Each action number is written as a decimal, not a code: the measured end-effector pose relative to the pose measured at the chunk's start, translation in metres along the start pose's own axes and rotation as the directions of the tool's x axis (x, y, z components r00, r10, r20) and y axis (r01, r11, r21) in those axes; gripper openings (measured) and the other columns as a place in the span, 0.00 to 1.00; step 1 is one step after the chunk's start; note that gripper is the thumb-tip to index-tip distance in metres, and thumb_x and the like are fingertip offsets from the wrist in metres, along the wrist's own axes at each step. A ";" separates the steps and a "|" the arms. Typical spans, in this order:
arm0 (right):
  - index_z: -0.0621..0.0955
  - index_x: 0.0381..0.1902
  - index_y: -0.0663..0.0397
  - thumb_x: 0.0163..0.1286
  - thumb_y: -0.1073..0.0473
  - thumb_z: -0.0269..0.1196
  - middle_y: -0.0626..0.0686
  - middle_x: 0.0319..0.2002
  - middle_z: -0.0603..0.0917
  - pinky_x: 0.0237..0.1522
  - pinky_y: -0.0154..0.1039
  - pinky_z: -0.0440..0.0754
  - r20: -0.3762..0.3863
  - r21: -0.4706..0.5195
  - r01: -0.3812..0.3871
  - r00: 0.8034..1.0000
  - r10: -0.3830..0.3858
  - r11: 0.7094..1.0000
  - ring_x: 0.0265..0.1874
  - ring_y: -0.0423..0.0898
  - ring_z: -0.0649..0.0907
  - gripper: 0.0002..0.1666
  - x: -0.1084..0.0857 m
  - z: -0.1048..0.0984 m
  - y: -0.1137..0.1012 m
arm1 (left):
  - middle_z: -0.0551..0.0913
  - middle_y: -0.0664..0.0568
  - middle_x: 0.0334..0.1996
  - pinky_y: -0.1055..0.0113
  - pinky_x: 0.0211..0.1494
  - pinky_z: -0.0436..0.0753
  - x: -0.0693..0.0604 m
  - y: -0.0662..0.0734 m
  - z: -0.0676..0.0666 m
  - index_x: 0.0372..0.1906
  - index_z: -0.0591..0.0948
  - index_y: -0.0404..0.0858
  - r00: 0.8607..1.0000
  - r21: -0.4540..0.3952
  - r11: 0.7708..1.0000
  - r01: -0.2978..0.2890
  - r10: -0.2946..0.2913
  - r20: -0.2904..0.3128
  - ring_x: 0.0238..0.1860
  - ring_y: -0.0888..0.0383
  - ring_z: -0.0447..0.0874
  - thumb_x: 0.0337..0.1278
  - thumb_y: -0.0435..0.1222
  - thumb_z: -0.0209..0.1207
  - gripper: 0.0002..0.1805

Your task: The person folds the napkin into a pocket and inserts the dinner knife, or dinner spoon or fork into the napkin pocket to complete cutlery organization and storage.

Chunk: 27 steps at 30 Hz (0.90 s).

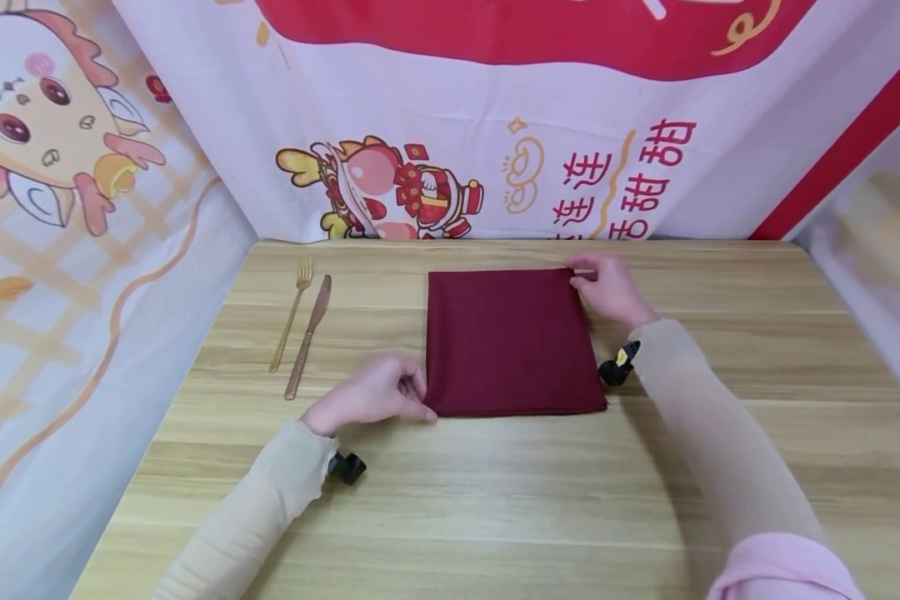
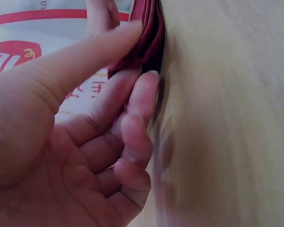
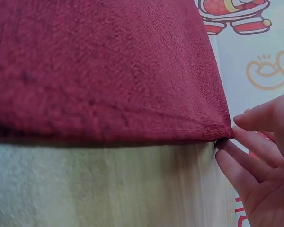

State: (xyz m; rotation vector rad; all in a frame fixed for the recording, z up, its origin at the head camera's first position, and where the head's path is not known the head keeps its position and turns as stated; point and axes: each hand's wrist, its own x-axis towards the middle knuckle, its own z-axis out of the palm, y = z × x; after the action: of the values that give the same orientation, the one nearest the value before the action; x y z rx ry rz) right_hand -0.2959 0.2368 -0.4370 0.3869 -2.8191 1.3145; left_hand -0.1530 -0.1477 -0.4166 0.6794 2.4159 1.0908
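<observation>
The wooden table (image 1: 495, 500) spread beneath the folded cloth (image 1: 513, 346) on every side, its far edge just beyond it. Folding seemed well along: the cloth lay there already brought down to a layered near-square. With two of its corners in hand, straightening looked unfinished; whether another fold was left could not be told. The cloth was dark red and mostly flat, its weave fine, with stacked layers parting slightly at its near left corner and a faint crease running to its far right one. At that near left corner, the left hand (image 1: 378, 390) had its thumb and forefinger closed over the layers, the other fingers loosely bent. At the far right corner, the right hand (image 1: 611, 287) pinched the tip between thumb and fingers. Well apart to the cloth's left lay the knife (image 1: 310, 337), coppery, then the gold fork (image 1: 290, 321), both untouched.
</observation>
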 end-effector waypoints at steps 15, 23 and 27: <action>0.79 0.64 0.64 0.76 0.59 0.62 0.63 0.61 0.80 0.59 0.56 0.77 0.047 0.004 -0.013 0.999 0.013 1.000 0.58 0.60 0.80 0.22 -0.025 -0.014 -0.007 | 0.82 0.59 0.29 0.64 0.39 0.80 0.003 0.007 -0.005 0.46 0.88 0.38 0.995 0.127 0.992 -0.019 0.031 -0.091 0.31 0.61 0.79 0.53 0.34 0.75 0.14; 0.79 0.62 0.67 0.75 0.59 0.64 0.64 0.58 0.82 0.57 0.54 0.79 0.080 0.035 -0.018 0.997 0.015 0.999 0.55 0.59 0.83 0.23 -0.057 -0.021 -0.005 | 0.81 0.59 0.29 0.63 0.41 0.77 0.006 0.003 -0.001 0.45 0.88 0.41 0.996 0.204 0.979 0.012 0.006 -0.088 0.32 0.61 0.79 0.51 0.35 0.76 0.14; 0.81 0.60 0.69 0.74 0.61 0.65 0.65 0.56 0.83 0.53 0.44 0.82 0.095 0.029 0.017 0.995 -0.020 0.999 0.52 0.58 0.84 0.22 -0.076 -0.027 -0.002 | 0.83 0.54 0.35 0.61 0.42 0.78 0.010 0.011 -0.001 0.48 0.86 0.41 0.991 0.190 0.981 0.046 -0.021 -0.130 0.34 0.58 0.79 0.53 0.37 0.75 0.16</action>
State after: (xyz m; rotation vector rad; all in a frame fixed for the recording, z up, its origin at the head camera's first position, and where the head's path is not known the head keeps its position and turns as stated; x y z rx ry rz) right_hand -0.2246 0.2729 -0.4260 0.4875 -2.8687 1.3693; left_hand -0.1586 -0.1368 -0.4091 0.6439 2.6579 0.9207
